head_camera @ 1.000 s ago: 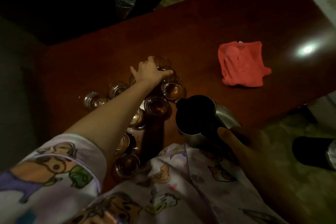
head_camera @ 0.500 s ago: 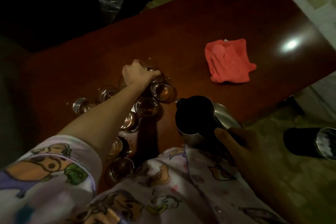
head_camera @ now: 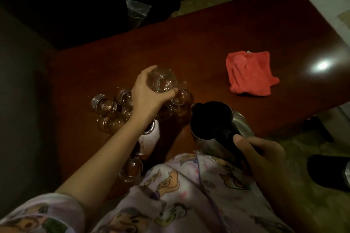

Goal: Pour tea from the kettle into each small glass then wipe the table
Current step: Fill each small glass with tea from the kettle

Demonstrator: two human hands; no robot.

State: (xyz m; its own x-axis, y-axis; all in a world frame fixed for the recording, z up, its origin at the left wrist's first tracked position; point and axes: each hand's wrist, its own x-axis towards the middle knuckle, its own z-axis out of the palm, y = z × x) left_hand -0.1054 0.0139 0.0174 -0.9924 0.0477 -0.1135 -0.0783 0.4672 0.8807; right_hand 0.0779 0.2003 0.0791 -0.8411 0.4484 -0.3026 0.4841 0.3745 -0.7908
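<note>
- Taking the red cloth (head_camera: 251, 73) as our landmark, we see it crumpled on the dark wooden table (head_camera: 208, 34), lying alone with bare wood all around it.
- Our left hand (head_camera: 145, 94) is well to the left of the cloth, fingers and thumb wrapped around one small glass (head_camera: 162, 80); the glass is tipped so that its round end faces the camera, and it sits above the others.
- The glass looks empty, though the light is dim and we cannot be sure.
- The other small glasses (head_camera: 104, 103) crowd together on the table under and beside that hand, left of the cloth and nearer to us; several hold a brownish liquid.
- One more filled glass (head_camera: 132, 169) stands at the near table edge, closest to our body and farthest from the cloth.
- The kettle (head_camera: 212, 120) is below and a little left of the cloth, near the table's front edge; its dark open mouth faces up and its steel body shows beneath.
- Our right hand (head_camera: 259, 157) is closed around the kettle's black handle (head_camera: 236, 138), thumb on top.
- The kettle's spout points toward the cluster of glasses, just beside the nearest of them but not over the held glass.
- Our patterned pyjama sleeve (head_camera: 37, 215) and lap fill the bottom of the view.
</note>
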